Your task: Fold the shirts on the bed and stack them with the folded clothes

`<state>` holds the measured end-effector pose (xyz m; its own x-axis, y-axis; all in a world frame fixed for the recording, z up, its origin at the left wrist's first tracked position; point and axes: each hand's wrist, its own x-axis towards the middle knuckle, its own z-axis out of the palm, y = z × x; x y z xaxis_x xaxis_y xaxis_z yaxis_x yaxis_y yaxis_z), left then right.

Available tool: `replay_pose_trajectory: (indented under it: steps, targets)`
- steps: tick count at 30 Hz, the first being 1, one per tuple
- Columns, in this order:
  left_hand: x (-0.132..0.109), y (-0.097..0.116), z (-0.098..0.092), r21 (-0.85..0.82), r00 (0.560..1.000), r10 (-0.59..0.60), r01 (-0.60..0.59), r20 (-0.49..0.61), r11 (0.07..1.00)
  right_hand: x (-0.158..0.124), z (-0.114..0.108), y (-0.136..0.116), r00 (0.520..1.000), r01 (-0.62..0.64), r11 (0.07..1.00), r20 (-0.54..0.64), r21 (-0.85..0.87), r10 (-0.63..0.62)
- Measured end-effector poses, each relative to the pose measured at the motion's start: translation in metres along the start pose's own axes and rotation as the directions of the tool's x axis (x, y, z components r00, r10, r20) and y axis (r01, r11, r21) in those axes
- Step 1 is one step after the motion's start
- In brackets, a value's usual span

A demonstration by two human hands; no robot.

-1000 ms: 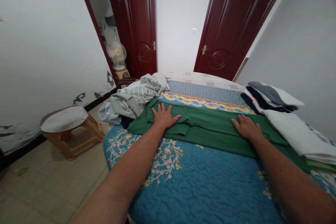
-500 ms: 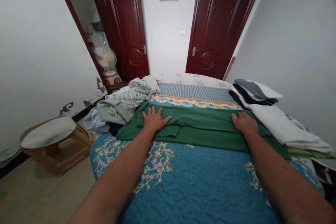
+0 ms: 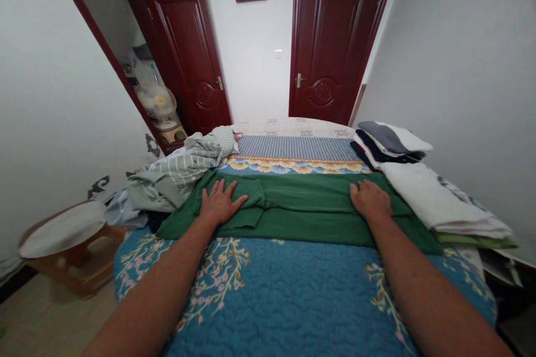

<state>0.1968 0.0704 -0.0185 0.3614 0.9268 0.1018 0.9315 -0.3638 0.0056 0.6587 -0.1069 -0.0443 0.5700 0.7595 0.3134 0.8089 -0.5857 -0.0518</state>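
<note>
A long green shirt (image 3: 310, 223) lies folded lengthwise across the bed, with what looks like a sleeve folded in at its left end. My left hand (image 3: 220, 203) rests flat on that left part, fingers spread, pressing on the cloth. Towards the other end, my right hand (image 3: 372, 199) is on the shirt with its fingers curled in against the fabric. The fingertips of that hand are partly hidden. Under the shirt is a blue quilted bedspread (image 3: 293, 295) with floral embroidery.
A loose heap of clothes (image 3: 180, 170), striped grey-green on top, lies at the left. Folded garments (image 3: 393, 139) are stacked at the right, beside a folded white garment (image 3: 435, 195). A stool (image 3: 62, 234) stands left of the bed. A fan (image 3: 157, 100) is in the doorway.
The view has turned slightly right, so everything sits further left in the picture. Both hands stay at about the same places on the green shirt.
</note>
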Motion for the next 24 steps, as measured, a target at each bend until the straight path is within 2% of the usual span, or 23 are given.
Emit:
replay_pose_trajectory:
  steps: [11,17,24]
  targets:
    - [-0.003,-0.003,0.001,-0.019,0.989,-0.146,0.146,0.006,0.989,0.002,0.009,0.005,0.998,0.010,0.999,0.062,0.046,-0.013]
    - [-0.021,-0.018,0.001,0.000,0.990,-0.137,0.137,-0.016,0.991,-0.001,0.005,0.002,0.999,0.003,1.000,0.047,0.016,-0.003]
    - [-0.046,-0.038,0.005,0.022,0.990,-0.118,0.120,-0.073,0.993,-0.022,-0.006,-0.006,0.999,-0.025,0.999,-0.031,0.021,0.026]
